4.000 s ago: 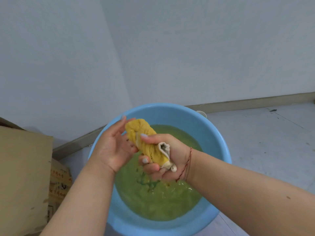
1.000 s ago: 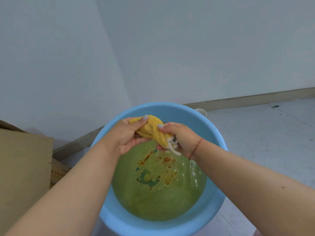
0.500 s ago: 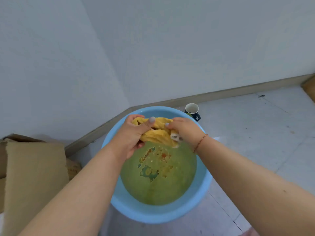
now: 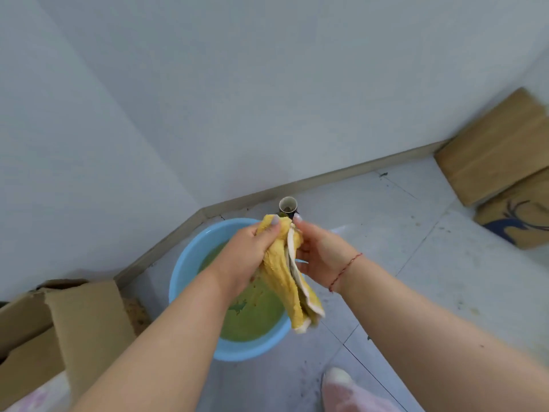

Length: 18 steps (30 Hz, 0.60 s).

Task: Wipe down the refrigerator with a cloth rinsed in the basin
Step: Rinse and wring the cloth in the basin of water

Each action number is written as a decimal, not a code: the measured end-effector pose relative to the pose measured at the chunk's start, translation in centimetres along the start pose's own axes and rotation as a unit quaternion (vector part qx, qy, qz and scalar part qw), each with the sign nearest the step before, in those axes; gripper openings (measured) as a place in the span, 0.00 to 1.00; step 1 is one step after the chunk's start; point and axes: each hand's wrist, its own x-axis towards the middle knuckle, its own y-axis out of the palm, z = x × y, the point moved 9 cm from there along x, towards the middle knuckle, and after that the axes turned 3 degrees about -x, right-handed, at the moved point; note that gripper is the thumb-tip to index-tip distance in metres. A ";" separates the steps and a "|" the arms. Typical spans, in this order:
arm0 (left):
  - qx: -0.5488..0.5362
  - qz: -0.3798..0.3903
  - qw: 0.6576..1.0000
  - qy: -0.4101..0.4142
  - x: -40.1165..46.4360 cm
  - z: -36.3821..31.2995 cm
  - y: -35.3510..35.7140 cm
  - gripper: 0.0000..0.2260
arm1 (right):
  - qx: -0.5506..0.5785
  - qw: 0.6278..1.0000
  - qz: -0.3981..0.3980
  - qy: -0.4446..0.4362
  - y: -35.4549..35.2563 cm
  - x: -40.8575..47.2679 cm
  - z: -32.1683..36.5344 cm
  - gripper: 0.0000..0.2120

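Since a moment ago the cloth [image 4: 289, 281] has been lifted clear of the water and untwisted, and now hangs long instead of bunched. The left hand [image 4: 248, 257] grips its upper part, thumb over the top. The right hand [image 4: 319, 254] touches its white-backed edge with loosely curved fingers; whether it pinches is unclear. The blue basin [image 4: 190, 263] of greenish water sits below on the pale tiled floor [image 4: 386, 233] in a corner. Cardboard [image 4: 74, 322] lies left, a cup [image 4: 288, 205] behind, more cardboard boxes [image 4: 493, 153] right.
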 end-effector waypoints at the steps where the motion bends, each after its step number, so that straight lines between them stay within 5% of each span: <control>1: 0.022 -0.001 1.000 0.002 -0.5 -0.9 1.1 0.16 | 0.020 1.000 -0.012 -0.021 -0.4 -1.3 1.3 0.10; 3: 0.054 -0.013 0.998 0.011 -1.3 -2.2 2.7 0.12 | 0.083 0.994 -0.034 -0.055 -1.7 -3.6 3.4 0.05; 8: 0.030 -0.037 0.998 -0.040 -2.7 -4.1 6.6 0.09 | 0.169 0.975 -0.112 -0.094 -6.5 -8.9 7.1 0.12; 12: 0.080 -0.025 0.996 -0.029 -3.7 -6.8 10.7 0.23 | 0.164 0.977 -0.055 -0.127 -6.6 -13.1 8.9 0.10; 15: 0.190 -0.041 0.980 0.042 -4.1 -9.1 13.2 0.13 | 0.138 0.974 -0.092 -0.151 -8.3 -15.2 9.1 0.17; 18: 0.188 -0.033 0.980 0.060 -4.3 -9.7 15.0 0.08 | 0.173 0.961 -0.135 -0.169 -10.8 -17.7 8.4 0.14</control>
